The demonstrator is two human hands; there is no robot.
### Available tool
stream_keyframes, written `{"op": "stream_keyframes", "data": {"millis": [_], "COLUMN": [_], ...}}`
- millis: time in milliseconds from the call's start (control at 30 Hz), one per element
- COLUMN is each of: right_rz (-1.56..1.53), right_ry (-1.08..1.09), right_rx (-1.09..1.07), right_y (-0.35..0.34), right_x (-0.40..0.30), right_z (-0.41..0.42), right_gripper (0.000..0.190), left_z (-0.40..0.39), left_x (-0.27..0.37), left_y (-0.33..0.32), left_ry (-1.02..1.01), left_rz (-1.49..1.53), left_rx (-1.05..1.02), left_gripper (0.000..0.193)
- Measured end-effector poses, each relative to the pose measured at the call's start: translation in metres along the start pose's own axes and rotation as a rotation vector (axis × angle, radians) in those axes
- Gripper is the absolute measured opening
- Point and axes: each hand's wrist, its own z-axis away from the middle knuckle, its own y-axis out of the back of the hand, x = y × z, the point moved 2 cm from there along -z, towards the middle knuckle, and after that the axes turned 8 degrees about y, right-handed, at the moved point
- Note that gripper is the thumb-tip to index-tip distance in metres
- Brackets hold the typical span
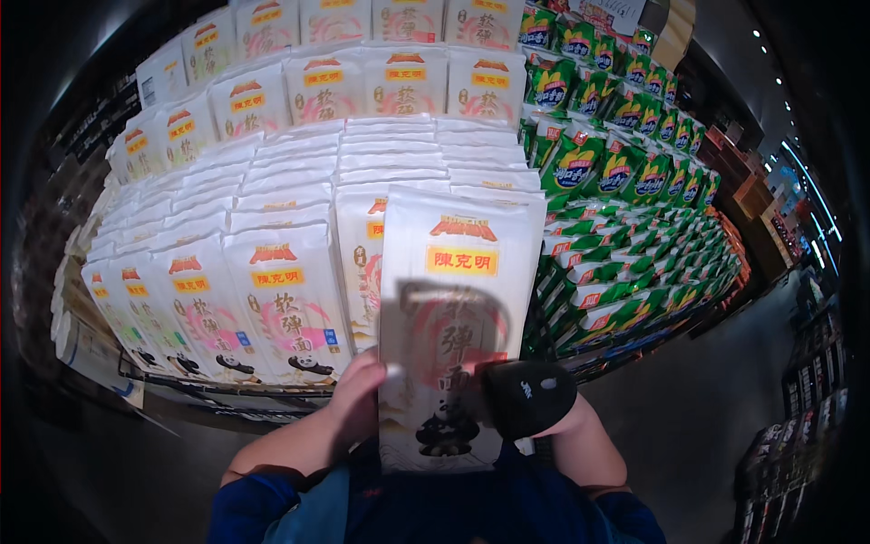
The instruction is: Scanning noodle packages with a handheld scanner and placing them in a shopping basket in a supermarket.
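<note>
My left hand (359,389) grips the left edge of a white noodle package (469,221), its thumb along the side. The package stands upright in front of my chest, its printed front with a panda picture facing me. A shadow falls across its middle and lower part. At its lower right is a black handheld scanner (533,401), its rounded head overlapping the package in view. My right hand (565,420) is wrapped around the scanner from below, mostly hidden by it. Just beyond are rows of matching white noodle packages (285,299) on the display.
Green bags with corn pictures (612,170) fill the right side of the display. A dark wire rack edge (224,391) runs along its front. To the right, beyond a dark floor (652,415), stands another stocked shelf (788,449). A handwritten sign (612,13) tops the display.
</note>
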Motion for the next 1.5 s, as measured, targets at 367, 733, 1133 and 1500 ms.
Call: {"op": "stream_keyframes", "data": {"millis": [367, 733, 1133, 1500], "right_rz": [-0.462, -0.687, -0.178, 0.054], "right_ry": [-0.162, -0.31, -0.184, 0.311], "right_rx": [0.097, 0.214, 0.074, 0.403], "right_y": [-0.019, -0.041, -0.034, 0.028], "right_x": [-0.004, -0.019, -0.009, -0.051], "right_z": [0.005, -0.006, -0.004, 0.059], "right_gripper": [0.065, 0.055, 0.049, 0.086], "left_z": [-0.051, -0.08, -0.059, -0.025], "left_x": [0.078, 0.18, 0.193, 0.221], "left_y": [-0.052, -0.086, -0.166, -0.179], "left_ry": [-0.426, 0.094, -0.034, -0.333], "left_rz": [-0.175, -1.181, -1.881, -1.757], "left_rx": [0.068, 0.296, 0.116, 0.257], "left_gripper": [0.046, 0.018, 0.029, 0.025]}}
